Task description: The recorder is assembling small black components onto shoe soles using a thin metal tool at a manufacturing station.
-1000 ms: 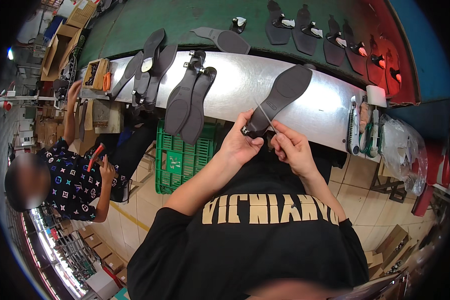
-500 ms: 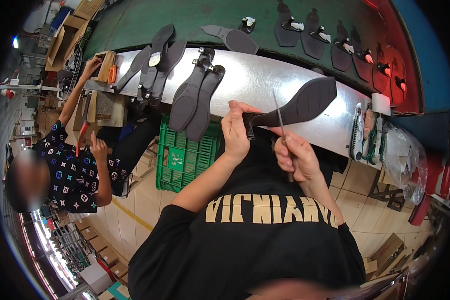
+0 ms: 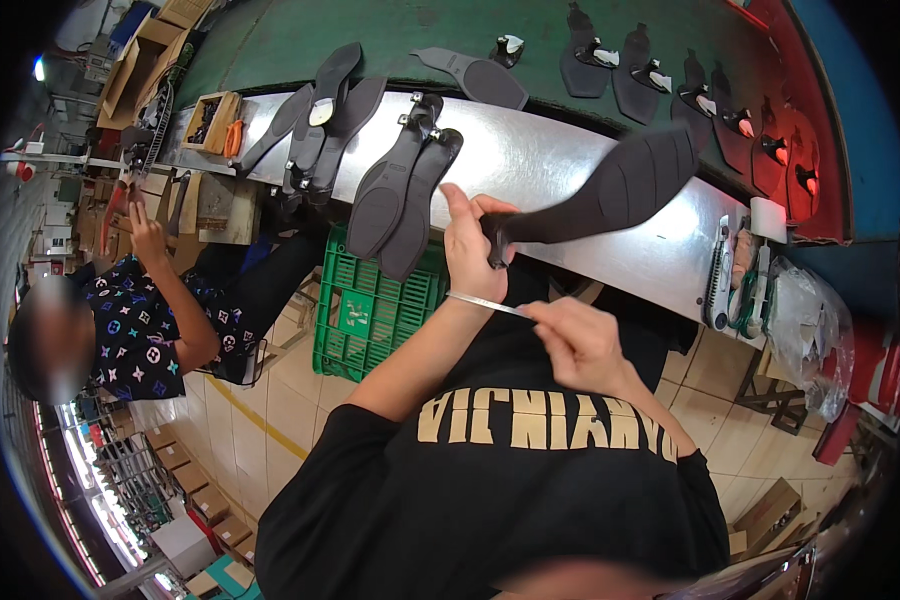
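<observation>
My left hand (image 3: 470,240) grips a black sandal (image 3: 635,185) by its narrow heel end, the ribbed dark sole facing up and reaching to the right over the metal bench edge. Closed around the end of a thin, flat silver metal tool (image 3: 488,303) is my right hand (image 3: 578,342), held in front of my body. The tool points left and its tip lies over my left wrist; whether it touches the skin I cannot tell. My left fingers partly hide the heel end.
Several dark sandals (image 3: 385,195) lie on the metal bench (image 3: 570,260). More stand on the green conveyor belt (image 3: 390,30). Below sits a green crate (image 3: 370,335). A utility knife (image 3: 717,275) and scissors hang at right. On the left, a co-worker's hand (image 3: 148,235) is raised.
My right hand has moved down and left, swinging the metal tool away from the sandal to my left wrist. The sandal has shifted slightly up and right. The co-worker's arm has withdrawn from the wooden box.
</observation>
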`<state>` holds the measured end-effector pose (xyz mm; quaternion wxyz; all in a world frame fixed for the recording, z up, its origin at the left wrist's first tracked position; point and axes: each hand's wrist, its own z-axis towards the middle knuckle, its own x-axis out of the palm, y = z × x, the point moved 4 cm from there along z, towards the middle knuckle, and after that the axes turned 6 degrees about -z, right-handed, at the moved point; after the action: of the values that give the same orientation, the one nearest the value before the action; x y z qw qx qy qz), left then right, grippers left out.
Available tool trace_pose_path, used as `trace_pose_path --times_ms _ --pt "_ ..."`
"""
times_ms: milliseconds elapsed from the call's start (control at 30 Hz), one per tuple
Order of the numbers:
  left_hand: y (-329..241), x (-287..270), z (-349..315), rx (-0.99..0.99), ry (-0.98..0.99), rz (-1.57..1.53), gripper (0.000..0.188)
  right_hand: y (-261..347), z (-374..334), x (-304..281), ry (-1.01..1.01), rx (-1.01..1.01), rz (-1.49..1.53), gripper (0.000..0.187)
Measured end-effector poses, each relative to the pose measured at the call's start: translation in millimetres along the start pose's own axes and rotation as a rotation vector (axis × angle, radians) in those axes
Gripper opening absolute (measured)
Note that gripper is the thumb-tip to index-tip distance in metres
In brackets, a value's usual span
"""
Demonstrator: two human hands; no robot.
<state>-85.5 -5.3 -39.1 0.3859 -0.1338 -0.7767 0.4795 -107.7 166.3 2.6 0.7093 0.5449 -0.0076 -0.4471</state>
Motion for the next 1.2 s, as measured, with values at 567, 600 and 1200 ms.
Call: trace_pose_path --times_ms 567,600,1200 --pt "41 18 -9 -0.614 0.070 -0.720 0.064 -19 -1 3 -0.152 0.256 -0.158 0.009" --pt "44 16 -7 -0.618 0.170 -0.778 0.064 -17 0 4 -0.133 0.240 -0.144 0.009" --pt "-189 -32 62 -0.229 0.597 0.978 0.024 -71 -40 -116 -0.534 0.549 -0.217 0.015"
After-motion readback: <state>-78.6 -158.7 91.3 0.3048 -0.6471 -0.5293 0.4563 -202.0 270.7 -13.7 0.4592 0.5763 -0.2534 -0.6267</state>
